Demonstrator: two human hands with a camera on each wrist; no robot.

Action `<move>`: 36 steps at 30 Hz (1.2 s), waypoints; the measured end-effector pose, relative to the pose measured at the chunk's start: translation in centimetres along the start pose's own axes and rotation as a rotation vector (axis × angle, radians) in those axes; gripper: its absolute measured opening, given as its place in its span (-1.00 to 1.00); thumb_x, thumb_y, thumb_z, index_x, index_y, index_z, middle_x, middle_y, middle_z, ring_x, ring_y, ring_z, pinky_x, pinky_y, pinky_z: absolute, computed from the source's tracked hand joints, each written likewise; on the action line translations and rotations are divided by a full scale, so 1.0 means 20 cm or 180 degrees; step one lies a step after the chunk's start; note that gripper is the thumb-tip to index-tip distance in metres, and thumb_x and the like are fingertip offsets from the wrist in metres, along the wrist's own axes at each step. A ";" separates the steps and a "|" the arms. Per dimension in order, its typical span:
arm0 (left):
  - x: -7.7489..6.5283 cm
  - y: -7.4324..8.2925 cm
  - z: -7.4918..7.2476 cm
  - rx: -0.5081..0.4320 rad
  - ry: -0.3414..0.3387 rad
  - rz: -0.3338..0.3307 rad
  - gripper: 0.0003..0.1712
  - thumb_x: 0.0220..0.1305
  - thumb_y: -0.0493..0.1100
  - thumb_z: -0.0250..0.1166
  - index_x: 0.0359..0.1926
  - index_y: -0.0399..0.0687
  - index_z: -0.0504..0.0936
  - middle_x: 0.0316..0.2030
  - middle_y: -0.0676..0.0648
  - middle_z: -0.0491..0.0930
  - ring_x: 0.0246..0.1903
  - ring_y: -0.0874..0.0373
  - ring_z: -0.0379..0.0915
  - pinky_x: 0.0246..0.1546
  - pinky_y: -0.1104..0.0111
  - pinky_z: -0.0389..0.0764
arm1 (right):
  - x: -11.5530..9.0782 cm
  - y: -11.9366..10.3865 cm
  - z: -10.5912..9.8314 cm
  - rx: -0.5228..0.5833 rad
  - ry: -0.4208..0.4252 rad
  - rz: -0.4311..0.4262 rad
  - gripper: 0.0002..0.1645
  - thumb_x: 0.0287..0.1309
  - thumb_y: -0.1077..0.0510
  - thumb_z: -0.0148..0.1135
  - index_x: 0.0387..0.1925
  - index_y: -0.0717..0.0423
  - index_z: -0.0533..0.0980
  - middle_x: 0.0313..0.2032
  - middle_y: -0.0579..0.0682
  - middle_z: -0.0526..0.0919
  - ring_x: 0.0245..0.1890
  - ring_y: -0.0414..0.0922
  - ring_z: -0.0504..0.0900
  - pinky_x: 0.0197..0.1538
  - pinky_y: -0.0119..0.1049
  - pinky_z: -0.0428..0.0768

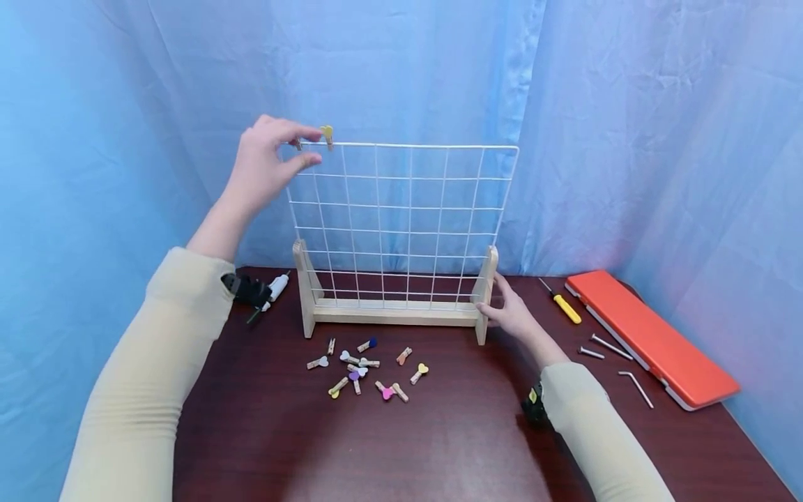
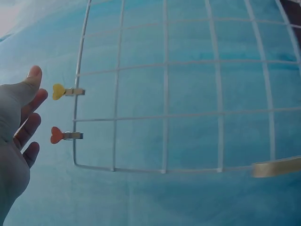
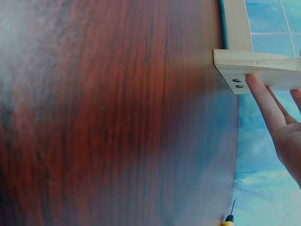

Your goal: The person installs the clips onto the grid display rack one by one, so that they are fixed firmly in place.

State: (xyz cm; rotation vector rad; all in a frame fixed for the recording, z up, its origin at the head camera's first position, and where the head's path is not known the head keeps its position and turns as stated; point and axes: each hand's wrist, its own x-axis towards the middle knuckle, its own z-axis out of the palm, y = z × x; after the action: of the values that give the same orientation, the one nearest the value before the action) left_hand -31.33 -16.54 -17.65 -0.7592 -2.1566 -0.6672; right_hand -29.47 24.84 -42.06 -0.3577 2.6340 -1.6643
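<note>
A white wire grid [image 1: 410, 176] stands upright in a wooden stand [image 1: 395, 317]. Two small heart-topped clothespins are clipped along its top wire near the left corner: a yellow clothespin [image 2: 59, 92] and a red clothespin [image 2: 56, 135], the latter mostly hidden by fingers in the head view. Just beside them is my left hand [image 1: 266, 157], fingers and thumb spread apart; the left wrist view shows a gap between it and both clothespins. My right hand [image 1: 516, 317] rests extended fingers against the outer face of the stand's right upright [image 3: 263, 70], close to two screw heads.
Several loose heart clothespins [image 1: 354, 371] lie scattered before the stand. At right are a yellow screwdriver [image 1: 567, 308], bolts [image 1: 611, 346], a hex key [image 1: 636, 389] and a long orange case [image 1: 652, 338]. A white tool [image 1: 276, 289] lies behind the left forearm. Blue curtains [image 1: 401, 70] surround the table.
</note>
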 end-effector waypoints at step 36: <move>-1.28 -0.31 0.72 -0.0265 -0.2227 -0.0833 -0.90 -0.10 0.00 0.39 -0.54 0.17 0.64 -0.72 0.23 0.45 -0.66 0.37 0.26 -0.46 0.43 0.26 | -0.02 0.00 -0.01 0.0010 0.0021 0.0016 -0.10 0.12 0.23 0.13 0.35 -0.11 -0.15 0.26 0.24 0.05 0.10 0.29 0.29 -0.32 -0.03 0.58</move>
State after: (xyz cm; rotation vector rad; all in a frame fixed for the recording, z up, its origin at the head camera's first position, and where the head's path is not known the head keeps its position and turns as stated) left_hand -28.26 -19.24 -47.37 -0.8474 -2.9181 -0.6935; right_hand -29.14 25.07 -42.06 -0.3458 2.6343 -1.6710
